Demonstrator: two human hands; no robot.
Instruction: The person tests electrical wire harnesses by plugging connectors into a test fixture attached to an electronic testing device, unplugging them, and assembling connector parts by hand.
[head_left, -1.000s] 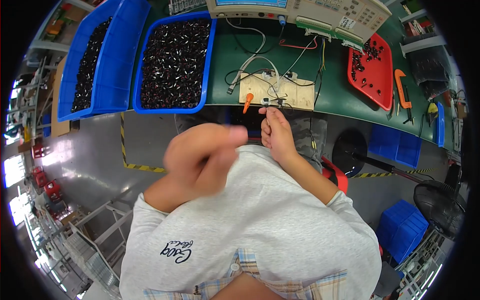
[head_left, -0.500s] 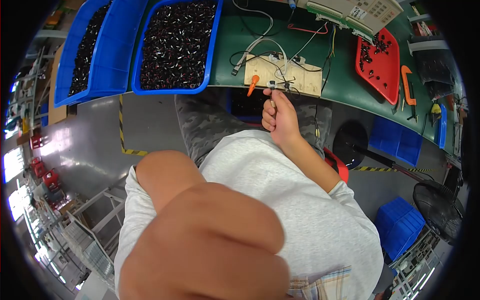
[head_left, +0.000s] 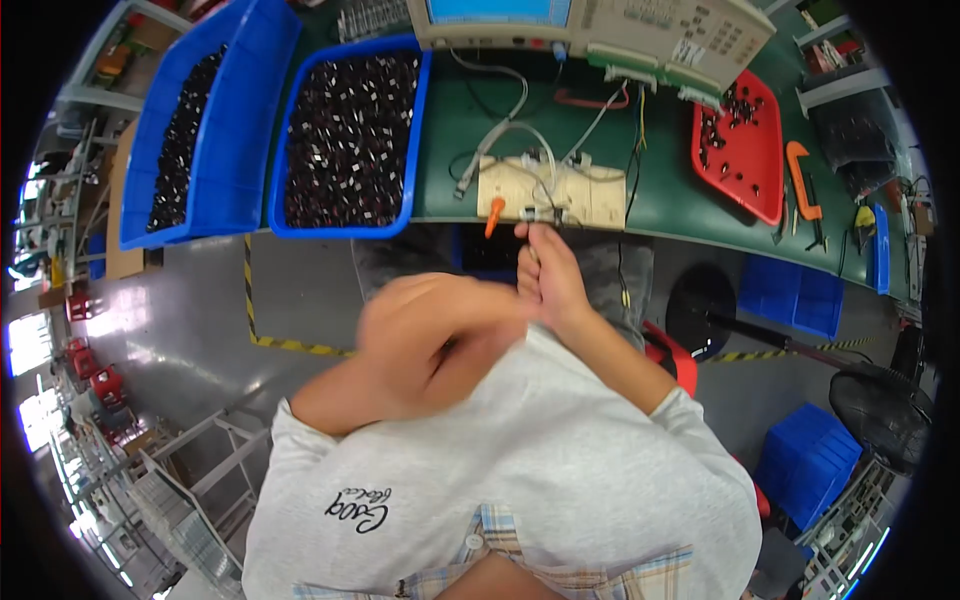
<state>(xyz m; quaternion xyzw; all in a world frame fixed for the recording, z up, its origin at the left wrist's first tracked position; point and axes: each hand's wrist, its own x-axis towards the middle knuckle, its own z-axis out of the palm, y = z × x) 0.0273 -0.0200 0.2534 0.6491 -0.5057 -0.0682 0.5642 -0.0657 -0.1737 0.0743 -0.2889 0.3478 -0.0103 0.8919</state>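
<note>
My left hand is blurred, raised close to the camera over the lap, with its fingers curled together; what they hold, if anything, is hidden. Beyond it, my right hand is closed at the front edge of a light wooden board. Its thumb and forefinger pinch something too small to make out, just below a small white and dark connector. An orange-handled tool stands at the board's left side. Thin cables run across the board toward a beige instrument.
Blue bins of small dark parts stand at the left on the green table. At the right are a red tray and an orange tool. A fan and blue crates stand beyond my right arm.
My left hand swung down close to the camera, then back up toward my right hand, and is now nearer it than at first. My right hand has stayed at the board's edge. The view tilted and returned.
</note>
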